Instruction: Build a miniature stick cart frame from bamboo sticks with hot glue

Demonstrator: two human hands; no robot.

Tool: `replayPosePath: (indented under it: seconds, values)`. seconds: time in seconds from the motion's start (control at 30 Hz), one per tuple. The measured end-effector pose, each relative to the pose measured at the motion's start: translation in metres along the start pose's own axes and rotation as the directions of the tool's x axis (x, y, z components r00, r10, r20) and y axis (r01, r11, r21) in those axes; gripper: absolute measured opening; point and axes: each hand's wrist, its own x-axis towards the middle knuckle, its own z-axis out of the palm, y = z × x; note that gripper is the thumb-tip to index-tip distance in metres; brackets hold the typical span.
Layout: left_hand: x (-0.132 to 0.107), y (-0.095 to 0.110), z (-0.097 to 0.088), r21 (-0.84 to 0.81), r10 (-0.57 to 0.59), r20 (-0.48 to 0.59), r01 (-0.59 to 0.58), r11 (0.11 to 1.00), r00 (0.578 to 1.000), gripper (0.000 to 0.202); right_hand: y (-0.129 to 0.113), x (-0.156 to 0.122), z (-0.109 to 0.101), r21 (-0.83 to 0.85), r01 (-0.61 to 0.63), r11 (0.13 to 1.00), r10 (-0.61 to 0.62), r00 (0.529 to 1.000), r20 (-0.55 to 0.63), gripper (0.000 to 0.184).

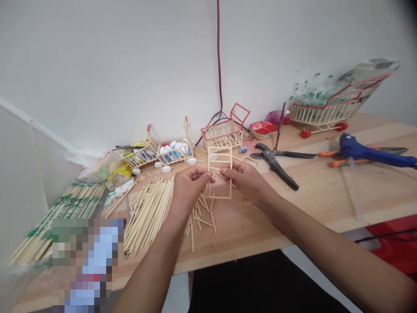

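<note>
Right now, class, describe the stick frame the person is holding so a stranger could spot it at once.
Find the wooden workbench against the white wall, then the left hand and right hand at its front middle. Between them stands a flat, ladder-like stick frame. Unlike the box-shaped basket behind it, it is bare wood with no red rim.

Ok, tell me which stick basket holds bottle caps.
The left basket: white and blue caps fill it. The red-rimmed middle basket looks empty; the wheeled right one carries a plastic bag.

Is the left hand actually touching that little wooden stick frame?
Touching. The head view shows the left hand pinching the left rail of the stick frame.
</note>
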Motion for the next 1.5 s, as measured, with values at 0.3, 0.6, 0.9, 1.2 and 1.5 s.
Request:
replayPosePath:
  seconds: [0.3, 0.6, 0.9, 1.2, 1.5]
  values:
    - [-0.0003, 0.0005, -0.0005, 0.026, 0.006, 0.000, -0.006, 1.000, 1.000, 0.022, -0.0004, 0.0006, -0.0007, -0.021, -0.014, 1.000, 0.014, 1.000, 0.016, 0.020]
    - [0.0001, -0.0011, -0.0003, -0.033, 0.044, -0.022, -0.044, 0.998, 0.999, 0.023, -0.0002, -0.0021, -0.0007, -0.039, 0.018, 0.999, -0.016, 0.998, 0.053, 0.026]
    - [0.0006, 0.0001, 0.0009, -0.055, 0.050, -0.051, -0.053, 0.997, 0.997, 0.023, -0.0064, -0.0056, 0.0026, -0.001, 0.017, 1.000, -0.017, 0.997, 0.082, 0.033]
    - [-0.0006, 0.0002, 0.0016, -0.039, 0.043, -0.048, -0.045, 0.998, 0.998, 0.021, -0.0003, -0.0011, -0.0006, 0.019, -0.018, 1.000, 0.018, 1.000, 0.000, 0.030]
    - [0.0005, -0.0013, 0.0036, -0.108, -0.001, -0.054, -0.005, 0.994, 0.999, 0.029, -0.0018, -0.0021, 0.0015, -0.045, -0.026, 0.999, 0.025, 0.999, -0.028, 0.026]
